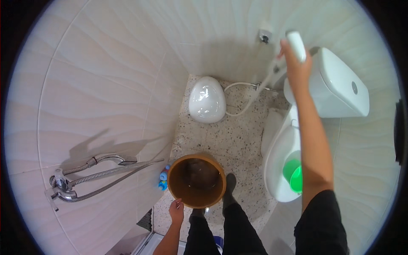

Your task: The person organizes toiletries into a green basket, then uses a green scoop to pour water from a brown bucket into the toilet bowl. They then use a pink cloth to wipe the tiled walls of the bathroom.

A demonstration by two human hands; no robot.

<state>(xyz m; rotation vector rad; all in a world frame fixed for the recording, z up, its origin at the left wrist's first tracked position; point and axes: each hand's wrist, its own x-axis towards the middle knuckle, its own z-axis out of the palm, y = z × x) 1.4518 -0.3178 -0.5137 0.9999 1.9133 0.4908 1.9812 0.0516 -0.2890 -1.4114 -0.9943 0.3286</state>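
My right hand (297,66) is raised at the far right, its fingers closed round a white bidet sprayer (296,45). A white hose (256,94) hangs from it and loops down toward a small metal valve. Just left of the sprayer, a metal wall bracket (264,36) holds nothing. Low and near the middle, my left hand (176,211) has its fingers curled at the near rim of a brown bucket (221,166). Inside the bucket is what looks like dark water; its depth cannot be made out.
On the right stands a white toilet (274,170) with its tank (344,85); green plastic dippers (293,172) show at its bowl. A glossy white rounded object (207,100) sits by the far wall. Bottles (163,177) stand beside the bucket. A shower mixer (61,182) juts from the left wall.
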